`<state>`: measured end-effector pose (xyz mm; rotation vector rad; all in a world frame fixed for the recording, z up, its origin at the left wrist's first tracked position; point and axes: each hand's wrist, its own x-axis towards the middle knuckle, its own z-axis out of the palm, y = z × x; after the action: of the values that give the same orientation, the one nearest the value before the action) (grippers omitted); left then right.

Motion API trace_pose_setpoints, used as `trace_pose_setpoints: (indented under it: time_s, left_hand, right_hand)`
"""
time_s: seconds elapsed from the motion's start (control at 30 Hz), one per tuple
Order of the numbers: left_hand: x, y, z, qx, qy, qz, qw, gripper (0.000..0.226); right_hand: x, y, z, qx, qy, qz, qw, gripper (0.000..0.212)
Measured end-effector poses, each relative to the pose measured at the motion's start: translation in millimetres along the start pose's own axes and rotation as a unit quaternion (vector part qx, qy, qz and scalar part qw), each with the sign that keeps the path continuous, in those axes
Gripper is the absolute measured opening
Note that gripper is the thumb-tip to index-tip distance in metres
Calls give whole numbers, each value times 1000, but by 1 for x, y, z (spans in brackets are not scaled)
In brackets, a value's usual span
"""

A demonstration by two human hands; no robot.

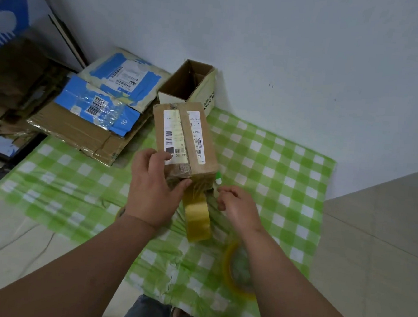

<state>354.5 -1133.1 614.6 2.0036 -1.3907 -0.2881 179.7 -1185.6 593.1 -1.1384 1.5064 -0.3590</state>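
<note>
A brown cardboard box [199,142] with a white shipping label and a tape strip along its top lies on the green checked cloth [272,157]. My left hand [151,189] grips its near end, fingers on top and thumb pressed on the taped end face. A roll of yellowish tape [197,219] hangs from that end by its strip. My right hand [239,207] is just right of the roll, fingers curled around a small green and white tool [217,180] whose tip points at the box's near corner; most of the tool is hidden.
A second tape roll [238,271] lies on the cloth under my right forearm. An open empty carton [208,89] stands behind the box by the wall. Flattened boxes and blue parcels [95,110] are stacked at the left. Bare floor [375,244] lies to the right.
</note>
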Motion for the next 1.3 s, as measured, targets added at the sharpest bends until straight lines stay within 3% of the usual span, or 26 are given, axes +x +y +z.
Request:
trace_pose_setpoints:
  time_s: [0.13, 0.23, 0.33, 0.47, 0.6, 0.7, 0.77, 0.93, 1.17, 1.3]
  left_hand:
    - [-5, -1, 7, -46, 15, -84, 995, 75]
    - [-10, 0, 14, -105, 38, -209, 972, 83]
    - [-14, 1, 21, -134, 54, -297, 944, 72]
    - [-20, 4, 25, -109, 38, -356, 927, 64]
    - [-23, 6, 28, -130, 28, -392, 910, 66]
    - [-23, 10, 28, -150, 30, -393, 907, 56]
    - [-26, 10, 28, -177, 18, -389, 904, 49]
    - [-36, 10, 27, -279, -12, -363, 889, 42]
    - [-43, 11, 30, -299, -44, -355, 885, 33]
    - [-46, 17, 34, -295, -37, -349, 889, 29]
  right_hand:
    - [28, -5, -6, -139, 22, -54, 989, 34]
    - [50, -4, -3, -231, 14, -80, 970, 41]
    - [69, 1, 2, -319, -10, -99, 943, 45]
    - [86, 11, 9, -428, -36, -150, 891, 38]
    - [87, 17, 10, -447, 9, -171, 878, 27]
    - [83, 19, 8, -476, 45, -156, 865, 22]
    - [79, 20, 4, -465, 50, -137, 873, 19]
    - [68, 14, -6, -352, 37, -84, 931, 43]
    - [29, 1, -28, -176, 67, -41, 981, 20]
    - [2, -1, -34, -131, 17, -59, 989, 23]
